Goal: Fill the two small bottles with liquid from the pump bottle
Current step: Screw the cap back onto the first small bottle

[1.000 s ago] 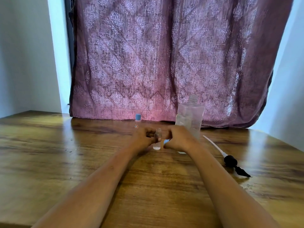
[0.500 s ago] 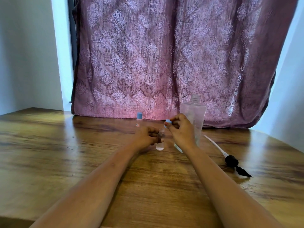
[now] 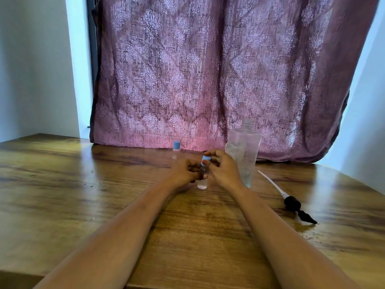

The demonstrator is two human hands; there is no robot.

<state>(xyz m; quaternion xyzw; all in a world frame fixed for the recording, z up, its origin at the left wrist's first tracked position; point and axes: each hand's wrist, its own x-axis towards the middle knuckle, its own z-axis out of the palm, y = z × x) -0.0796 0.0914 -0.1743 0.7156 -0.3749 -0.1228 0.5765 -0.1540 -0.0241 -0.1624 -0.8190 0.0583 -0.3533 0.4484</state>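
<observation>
We count two small bottles on the desk (image 3: 83,195). Our left hand (image 3: 184,173) has its grip around the near small bottle (image 3: 202,182), which stands upright; our right hand (image 3: 223,168) pinches the one blue cap (image 3: 206,159) at its top. The second small bottle (image 3: 176,151), already capped in blue, stands farther back by the curtain (image 3: 208,69). One large clear bottle (image 3: 243,151) stands open just right of our hands, and its one pump head (image 3: 291,202) lies apart on the desk.
</observation>
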